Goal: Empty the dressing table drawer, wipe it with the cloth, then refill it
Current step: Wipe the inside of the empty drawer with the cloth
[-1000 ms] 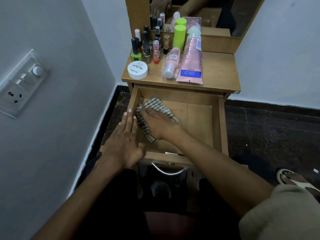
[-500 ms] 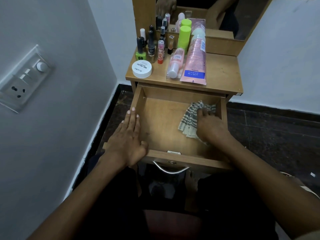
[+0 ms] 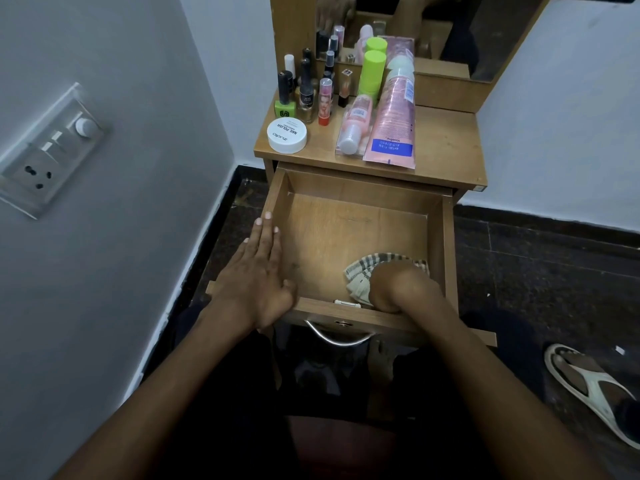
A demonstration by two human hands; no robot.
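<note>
Head | right hand [image 3: 398,289] presses cloth [image 3: 360,277] under palm, drawer [image 3: 346,233] front-right | left hand [image 3: 258,271] flat, spread

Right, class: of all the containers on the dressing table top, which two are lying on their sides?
The big pink tube and the small pink bottle beside it lie flat; the other bottles behind them stand upright.

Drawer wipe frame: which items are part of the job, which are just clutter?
Job: drawer; cloth under right hand; left hand on drawer's left wall; toiletries on the tabletop.
Clutter: wall switchboard; sandal; mirror.
</note>
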